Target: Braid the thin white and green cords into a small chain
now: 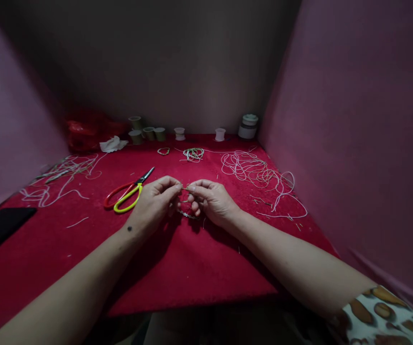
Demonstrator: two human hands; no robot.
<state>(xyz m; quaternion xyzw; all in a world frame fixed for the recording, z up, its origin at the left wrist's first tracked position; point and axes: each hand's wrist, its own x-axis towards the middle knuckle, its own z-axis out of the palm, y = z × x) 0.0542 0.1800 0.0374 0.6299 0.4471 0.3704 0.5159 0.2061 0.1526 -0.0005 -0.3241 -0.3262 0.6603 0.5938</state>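
Both hands meet above the middle of the red cloth, fingertips almost touching. My left hand (160,196) pinches one side of a thin braided cord piece (189,215), and my right hand (211,199) pinches the other side. Below the fingers the cord hangs in a curved, pale and dark strand. Fine detail between the fingertips is too small to make out. Scissors (129,194) with one red and one yellow handle lie just left of my left hand, blades pointing away.
Tangled pale cord (245,167) spreads at the right, more cord (67,175) at the left. Thread spools (159,134), a lidded jar (248,127) and a red plastic bag (87,132) line the back. A dark flat object (3,230) lies far left. Pink walls flank the table.
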